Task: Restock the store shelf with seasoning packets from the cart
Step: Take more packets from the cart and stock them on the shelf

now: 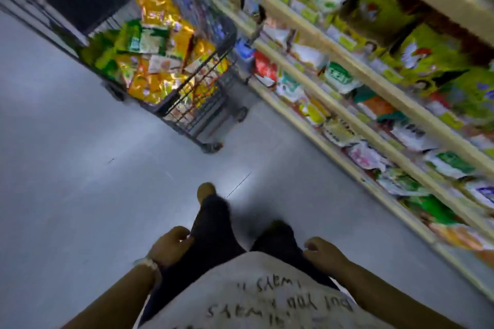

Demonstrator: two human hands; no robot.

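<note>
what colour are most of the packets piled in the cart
Mostly shiny yellow-orange packets, with some green ones mixed in, inside the wire cart; head view, though blurred.

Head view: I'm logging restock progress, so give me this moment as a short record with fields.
cart: wire cart on the floor, ahead of the person
cart contents: yellow, orange and green packets
shelf: stocked shelves along the right
left hand: left hand empty, fingers loosely curled, beside the leg
right hand: right hand empty, fingers loosely curled
image: blurred; labels unreadable
</note>
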